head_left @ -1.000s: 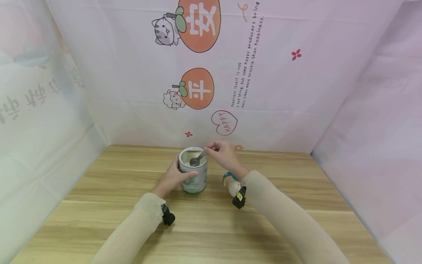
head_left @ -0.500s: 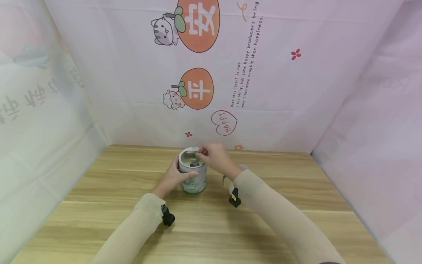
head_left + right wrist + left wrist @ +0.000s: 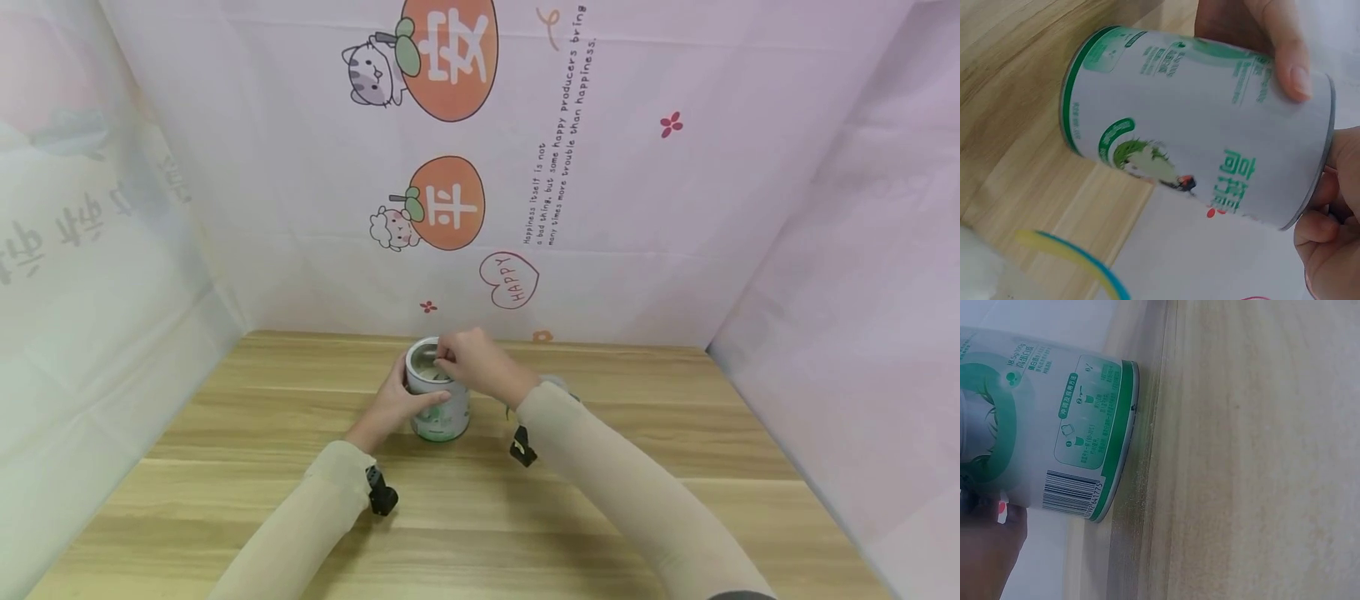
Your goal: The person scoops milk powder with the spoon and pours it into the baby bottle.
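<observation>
A white and green milk powder tin (image 3: 442, 423) stands uncovered on the wooden table, with pale powder inside. My left hand (image 3: 395, 402) grips its left side, the thumb lying across the front; in the right wrist view that thumb presses on the tin (image 3: 1179, 125) near the rim. At the mouth of the tin is my right hand (image 3: 483, 363), its curled fingers pinching a spoon and dipping past the rim. Fingers and rim now hide most of the spoon. The left wrist view shows the printed label and barcode of the tin (image 3: 1079, 437) close up.
To the right of the tin, a whitish rounded container (image 3: 988, 269) with a yellow and blue curved band (image 3: 1079, 253) is mostly behind my right sleeve (image 3: 592, 433) in the head view. A printed cloth (image 3: 615, 283) rises at the table's back edge.
My right hand has moved left and lower, from beside the rim into the tin's mouth, taking the spoon down inside. My left hand and the tin have stayed in place.
</observation>
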Available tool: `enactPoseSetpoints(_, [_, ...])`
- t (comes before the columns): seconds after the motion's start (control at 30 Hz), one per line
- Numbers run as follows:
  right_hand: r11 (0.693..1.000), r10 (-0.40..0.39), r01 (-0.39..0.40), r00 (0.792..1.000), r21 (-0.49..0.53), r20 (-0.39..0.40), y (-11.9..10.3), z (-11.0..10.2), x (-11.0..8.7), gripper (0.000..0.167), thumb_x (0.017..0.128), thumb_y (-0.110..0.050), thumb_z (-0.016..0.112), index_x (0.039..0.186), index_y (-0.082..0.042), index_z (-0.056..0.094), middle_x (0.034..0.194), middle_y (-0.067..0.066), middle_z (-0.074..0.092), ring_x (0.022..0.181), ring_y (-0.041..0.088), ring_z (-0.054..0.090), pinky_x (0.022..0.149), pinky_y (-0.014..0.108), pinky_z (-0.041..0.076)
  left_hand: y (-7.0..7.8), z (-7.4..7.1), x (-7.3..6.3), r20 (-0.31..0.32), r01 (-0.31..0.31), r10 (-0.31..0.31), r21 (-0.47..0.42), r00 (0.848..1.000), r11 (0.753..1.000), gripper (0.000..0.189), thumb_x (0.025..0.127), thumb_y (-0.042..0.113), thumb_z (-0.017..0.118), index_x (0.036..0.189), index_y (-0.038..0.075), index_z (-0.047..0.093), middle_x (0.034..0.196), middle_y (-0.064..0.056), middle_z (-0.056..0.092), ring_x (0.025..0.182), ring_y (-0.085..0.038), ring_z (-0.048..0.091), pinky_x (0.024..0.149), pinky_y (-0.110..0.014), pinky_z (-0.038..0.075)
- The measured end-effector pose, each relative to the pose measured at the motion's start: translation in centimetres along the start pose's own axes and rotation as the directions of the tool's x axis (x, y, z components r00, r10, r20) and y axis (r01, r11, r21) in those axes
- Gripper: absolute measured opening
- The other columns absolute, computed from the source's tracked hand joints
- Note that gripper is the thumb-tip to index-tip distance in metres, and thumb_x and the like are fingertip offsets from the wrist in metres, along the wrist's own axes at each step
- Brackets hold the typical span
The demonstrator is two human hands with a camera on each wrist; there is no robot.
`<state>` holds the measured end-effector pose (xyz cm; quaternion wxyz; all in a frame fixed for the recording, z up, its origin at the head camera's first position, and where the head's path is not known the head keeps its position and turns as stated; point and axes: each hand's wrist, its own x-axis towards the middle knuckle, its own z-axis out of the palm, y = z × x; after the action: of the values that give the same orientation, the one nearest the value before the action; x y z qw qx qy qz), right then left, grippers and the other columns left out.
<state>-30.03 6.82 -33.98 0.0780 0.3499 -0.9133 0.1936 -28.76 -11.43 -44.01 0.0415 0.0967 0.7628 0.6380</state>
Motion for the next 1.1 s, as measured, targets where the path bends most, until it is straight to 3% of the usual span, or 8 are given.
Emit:
enactPoseSetpoints(0.37, [0.999, -0.032, 0.032, 0.999, -0.009, 0.041, -0.8, 0.0, 0.3, 0.011, 0.092, -0.01, 0.073, 0.081, -0.009, 0.071, 0.077, -0.001, 0.067, 0.066, 0.008, 0.06, 0.06, 0.018, 0.051, 0.0, 0.0, -0.1, 0.017, -0.003, 0.004, -0.011, 1.0, 1.0, 0.105, 0.077, 0.043, 0.087, 0.156, 0.027, 0.02, 0.15, -0.007, 0.039, 0.137, -0.032, 0.04, 0.112, -0.057, 0.032])
enactPoseSetpoints(0.63, [0.999, 0.019, -0.023, 0.994, 0.035, 0.108, -0.7, -0.3, 0.7, 0.01, 0.093, -0.017, 0.075, 0.084, -0.011, 0.075, 0.081, -0.003, 0.069, 0.071, 0.007, 0.062, 0.063, 0.02, 0.052, 0.1, 0.0, 0.0, 0.019, -0.004, 0.005, -0.012, 1.0, 1.0, 0.103, 0.078, 0.04, 0.087, 0.156, 0.027, 0.02, 0.15, -0.007, 0.038, 0.137, -0.033, 0.04, 0.112, -0.057, 0.031])
enactPoseSetpoints(0.83, [0.993, 0.044, -0.056, 0.993, 0.102, 0.114, -0.5, -0.4, 0.7, 0.011, 0.093, -0.016, 0.075, 0.083, -0.012, 0.074, 0.081, -0.003, 0.069, 0.069, 0.008, 0.061, 0.06, 0.02, 0.051, 0.0, 0.0, 0.0, 0.02, -0.015, 0.015, -0.004, 1.0, 1.0, 0.104, 0.077, 0.043, 0.087, 0.155, 0.027, 0.02, 0.15, -0.007, 0.039, 0.138, -0.032, 0.04, 0.112, -0.057, 0.031])
enactPoseSetpoints(1.1, [0.961, 0.107, -0.125, 0.991, 0.248, 0.083, 0.2, -0.7, 0.4, 0.011, 0.094, -0.016, 0.072, 0.084, -0.011, 0.075, 0.077, -0.005, 0.069, 0.067, 0.009, 0.061, 0.059, 0.023, 0.052, -0.2, 0.0, 0.1, 0.012, -0.017, 0.017, 0.006, 1.0, 1.0, 0.104, 0.075, 0.047, 0.087, 0.154, 0.027, 0.022, 0.147, -0.006, 0.042, 0.136, -0.03, 0.041, 0.112, -0.056, 0.032])
